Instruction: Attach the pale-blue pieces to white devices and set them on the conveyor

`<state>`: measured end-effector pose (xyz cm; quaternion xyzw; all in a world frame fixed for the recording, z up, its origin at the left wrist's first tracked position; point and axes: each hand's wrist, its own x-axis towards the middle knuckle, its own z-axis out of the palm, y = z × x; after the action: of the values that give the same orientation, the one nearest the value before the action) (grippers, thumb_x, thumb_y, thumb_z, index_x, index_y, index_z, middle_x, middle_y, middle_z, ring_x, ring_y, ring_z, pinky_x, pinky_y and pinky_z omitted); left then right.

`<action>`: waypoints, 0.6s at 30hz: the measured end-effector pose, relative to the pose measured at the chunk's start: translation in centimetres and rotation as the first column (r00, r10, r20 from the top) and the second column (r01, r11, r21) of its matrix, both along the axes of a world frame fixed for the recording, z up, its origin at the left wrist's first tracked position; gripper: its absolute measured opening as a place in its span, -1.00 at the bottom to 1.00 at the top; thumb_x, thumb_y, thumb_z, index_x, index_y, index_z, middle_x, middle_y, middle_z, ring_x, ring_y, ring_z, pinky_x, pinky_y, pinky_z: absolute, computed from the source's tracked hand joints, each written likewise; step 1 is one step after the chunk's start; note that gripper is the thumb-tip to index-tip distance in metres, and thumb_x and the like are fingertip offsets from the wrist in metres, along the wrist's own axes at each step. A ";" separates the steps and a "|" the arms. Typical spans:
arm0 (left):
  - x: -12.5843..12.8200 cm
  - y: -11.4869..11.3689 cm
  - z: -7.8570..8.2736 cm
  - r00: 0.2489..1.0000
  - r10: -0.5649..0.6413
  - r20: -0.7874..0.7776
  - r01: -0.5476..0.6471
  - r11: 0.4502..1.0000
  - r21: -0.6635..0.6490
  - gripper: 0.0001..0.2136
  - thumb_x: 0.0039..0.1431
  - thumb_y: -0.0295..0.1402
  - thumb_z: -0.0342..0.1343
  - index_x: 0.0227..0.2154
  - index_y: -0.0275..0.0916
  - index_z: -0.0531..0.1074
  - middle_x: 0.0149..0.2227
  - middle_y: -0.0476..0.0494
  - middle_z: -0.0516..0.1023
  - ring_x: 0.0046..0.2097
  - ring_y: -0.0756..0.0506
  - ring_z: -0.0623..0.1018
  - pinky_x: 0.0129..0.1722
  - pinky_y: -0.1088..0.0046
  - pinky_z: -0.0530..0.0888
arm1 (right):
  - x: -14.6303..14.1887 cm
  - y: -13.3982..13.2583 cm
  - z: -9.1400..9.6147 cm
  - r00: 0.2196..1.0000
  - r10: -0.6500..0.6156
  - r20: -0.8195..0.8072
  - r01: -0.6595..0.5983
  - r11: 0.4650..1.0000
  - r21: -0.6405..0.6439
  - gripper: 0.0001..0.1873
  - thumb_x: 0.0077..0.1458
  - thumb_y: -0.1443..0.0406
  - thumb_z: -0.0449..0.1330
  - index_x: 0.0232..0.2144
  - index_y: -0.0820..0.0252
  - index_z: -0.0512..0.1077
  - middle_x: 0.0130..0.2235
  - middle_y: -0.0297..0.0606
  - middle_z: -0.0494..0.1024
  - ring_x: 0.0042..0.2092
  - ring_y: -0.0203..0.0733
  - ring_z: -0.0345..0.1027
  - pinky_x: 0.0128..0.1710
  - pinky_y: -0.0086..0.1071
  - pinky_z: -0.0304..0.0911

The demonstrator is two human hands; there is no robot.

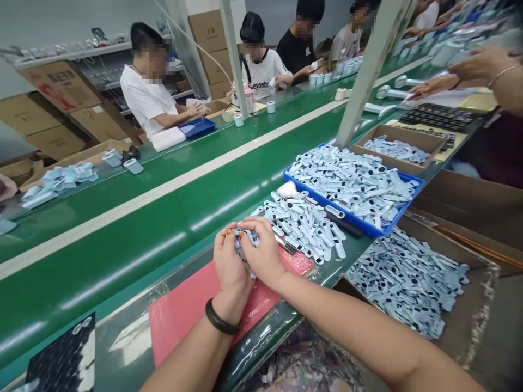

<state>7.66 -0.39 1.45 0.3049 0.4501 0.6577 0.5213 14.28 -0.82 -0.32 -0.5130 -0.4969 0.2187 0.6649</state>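
Holding small pale blue pieces (239,251) in the head view, enclosed between left hand (231,267) and right hand (265,253), raised above a pink sheet (183,318) on the near worktable (125,305). Recording both hands as cupped and pressed together around the pieces, with thumbs uppermost and fingers curled over the far side. Reaching in from the bottom edge on the left, with a dark bracelet (220,317) at the wrist, and from the lower right on the other side. Cannot confirm the count or the long axis of the held pieces, being largely covered by fingers. Noting a loose heap of pale blue strips (306,226) just beyond the right hand, with long axes in mixed directions, some pointing back toward the wearer. Noting further strips in a blue tray (378,231) behind the heap and in a cardboard box (476,305) below, likewise unaligned.
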 end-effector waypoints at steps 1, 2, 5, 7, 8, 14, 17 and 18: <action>0.9 0.3 0.4 1.000 -0.008 0.011 0.008 1.000 0.009 -0.72 -0.02 -0.24 0.33 -0.26 -0.25 0.51 -0.29 -0.04 0.57 -0.34 0.03 0.51 -0.33 0.56 0.43 | 0.5 0.3 0.4 0.999 -0.033 -0.006 0.033 0.999 0.011 -0.83 0.15 0.39 0.15 -0.22 0.12 0.49 -0.03 -0.12 0.48 0.08 -0.12 0.42 0.20 -0.13 0.33; 1.8 0.6 0.9 0.999 -0.024 0.024 0.023 1.000 0.020 -0.72 -0.02 -0.24 0.33 -0.26 -0.25 0.51 -0.29 -0.04 0.56 -0.34 0.03 0.51 -0.33 0.57 0.43 | 1.1 0.6 0.9 0.998 -0.067 -0.014 0.067 0.997 0.024 -0.85 0.16 0.38 0.15 -0.23 0.12 0.48 -0.04 -0.13 0.49 0.08 -0.13 0.42 0.20 -0.14 0.32; 5.2 2.2 2.4 0.993 -0.103 0.062 0.099 0.992 0.074 -0.72 0.01 -0.22 0.31 -0.24 -0.25 0.50 -0.27 -0.06 0.56 -0.30 0.02 0.53 -0.29 0.55 0.44 | 4.4 1.9 2.6 0.989 -0.149 -0.007 0.149 0.986 0.069 -0.87 0.16 0.35 0.16 -0.23 0.12 0.49 -0.05 -0.14 0.51 0.08 -0.13 0.41 0.22 -0.15 0.29; 8.1 3.5 3.0 0.982 -0.170 0.081 0.160 0.980 0.118 -0.74 0.05 -0.22 0.28 -0.24 -0.24 0.49 -0.25 -0.07 0.56 -0.26 0.00 0.54 -0.23 0.52 0.46 | 7.4 2.8 3.6 0.981 -0.194 0.017 0.192 0.978 0.082 -0.87 0.16 0.32 0.16 -0.24 0.14 0.49 -0.05 -0.13 0.52 0.08 -0.11 0.40 0.23 -0.14 0.26; 9.5 4.1 3.1 0.975 -0.203 0.088 0.189 0.972 0.139 -0.76 0.06 -0.23 0.26 -0.24 -0.23 0.49 -0.23 -0.08 0.57 -0.23 -0.01 0.55 -0.20 0.51 0.46 | 9.0 3.3 3.9 0.976 -0.214 0.028 0.211 0.974 0.081 -0.87 0.15 0.32 0.16 -0.25 0.15 0.50 -0.05 -0.12 0.52 0.08 -0.10 0.39 0.24 -0.13 0.25; 15.4 7.7 2.5 0.924 -0.380 0.049 0.365 0.911 0.191 -0.84 0.07 -0.29 0.24 -0.34 -0.26 0.49 -0.23 -0.11 0.57 -0.08 -0.08 0.55 0.05 0.38 0.43 | 16.8 5.5 3.1 0.972 -0.230 0.042 0.230 0.973 -0.003 -0.85 0.10 0.30 0.16 -0.27 0.18 0.50 -0.17 -0.15 0.58 -0.05 -0.06 0.44 0.11 -0.08 0.32; 15.5 8.5 2.7 0.883 -0.470 -0.007 0.461 0.864 0.204 -0.76 0.13 -0.18 0.24 -0.28 -0.26 0.51 -0.12 -0.20 0.60 0.05 -0.14 0.56 0.18 0.27 0.38 | 18.4 5.8 2.4 0.989 -0.144 0.031 0.145 0.989 -0.035 -0.79 0.14 0.26 0.15 -0.20 0.19 0.50 -0.17 -0.17 0.63 -0.11 -0.09 0.50 0.01 -0.13 0.39; 15.3 8.6 2.9 0.864 -0.503 -0.028 0.497 0.842 0.210 -0.72 0.17 -0.13 0.22 -0.23 -0.25 0.51 -0.04 -0.24 0.59 0.11 -0.16 0.54 0.22 0.24 0.37 | 18.7 5.8 2.3 0.993 -0.117 0.023 0.117 0.992 -0.037 -0.77 0.15 0.25 0.15 -0.18 0.19 0.50 -0.15 -0.17 0.64 -0.10 -0.10 0.52 0.01 -0.15 0.40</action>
<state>22.93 8.20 4.37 0.4558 0.2754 0.5471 0.6459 33.01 4.99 1.97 -0.5560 -0.4687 0.1833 0.6615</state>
